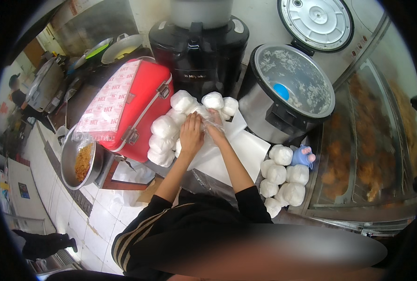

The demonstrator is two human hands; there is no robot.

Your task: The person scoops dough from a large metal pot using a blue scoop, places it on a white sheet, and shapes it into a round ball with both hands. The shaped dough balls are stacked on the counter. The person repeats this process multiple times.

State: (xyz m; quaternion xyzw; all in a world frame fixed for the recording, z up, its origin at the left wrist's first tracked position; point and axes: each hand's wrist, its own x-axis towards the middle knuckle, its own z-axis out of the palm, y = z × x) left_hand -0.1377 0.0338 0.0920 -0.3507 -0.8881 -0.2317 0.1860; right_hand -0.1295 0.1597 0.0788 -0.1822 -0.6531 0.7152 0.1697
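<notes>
My left hand (pixel 191 135) lies with its fingers bent over the white paper-wrapped bundles (pixel 164 127) heaped before me. Close beside it, my right hand (pixel 215 125) has clear plastic film around its fingers, which rest at a wrapped bundle. What is under both sets of fingers is partly hidden. White paper sheets (pixel 245 154) spread beneath my forearms. More wrapped bundles (pixel 276 174) are piled to the right, touching a blue pouch-like item with pink ends (pixel 303 155).
A red cooler box (pixel 148 91) with printed wrappers on top stands left, beside a metal bowl (pixel 65 154) of orange-brown food. An open rice cooker (pixel 252 105) holding rice remnants and a blue object stands right, near a glass case of fried food (pixel 363 158). Two people are at far left.
</notes>
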